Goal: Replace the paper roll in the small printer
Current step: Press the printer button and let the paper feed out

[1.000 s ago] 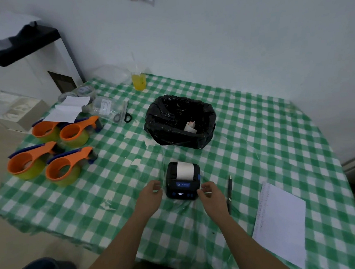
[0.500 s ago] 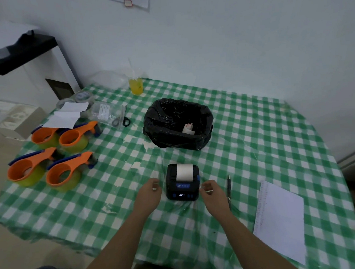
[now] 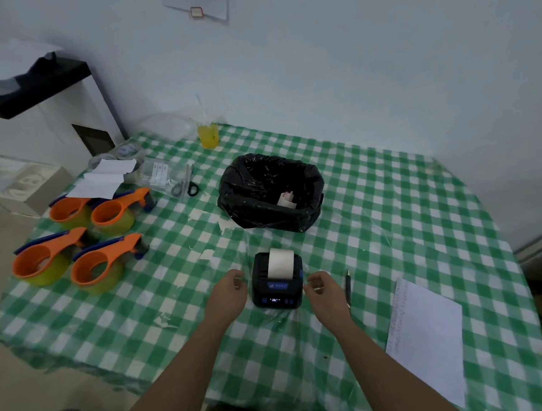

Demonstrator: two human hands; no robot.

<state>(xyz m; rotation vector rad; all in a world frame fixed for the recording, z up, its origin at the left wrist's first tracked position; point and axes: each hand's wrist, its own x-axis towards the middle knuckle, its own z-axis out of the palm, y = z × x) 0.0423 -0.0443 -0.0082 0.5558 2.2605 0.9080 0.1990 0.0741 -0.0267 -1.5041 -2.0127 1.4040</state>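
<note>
A small black printer [image 3: 278, 294] with a lit blue display stands on the green checked tablecloth [image 3: 394, 228] near the front edge. A strip of white paper [image 3: 280, 263] curls up out of its top. My left hand [image 3: 229, 294] rests just left of the printer, fingers loosely curled, holding nothing. My right hand [image 3: 325, 293] sits just right of it, also loosely curled and holding nothing. Neither hand touches the printer. A black bag-lined bin [image 3: 270, 194] behind the printer holds a small white roll core [image 3: 287, 199].
Several orange tape dispensers [image 3: 81, 243] lie at the left. Scissors [image 3: 190, 185], clear packets and folded paper sit at the back left, a yellow drink cup [image 3: 208, 135] by the wall. A pen [image 3: 348, 285] and a white sheet [image 3: 426, 339] lie at the right.
Both hands stay beside the printer, fingers slightly more curled. The camera view has shifted a little; the printer has not moved.
</note>
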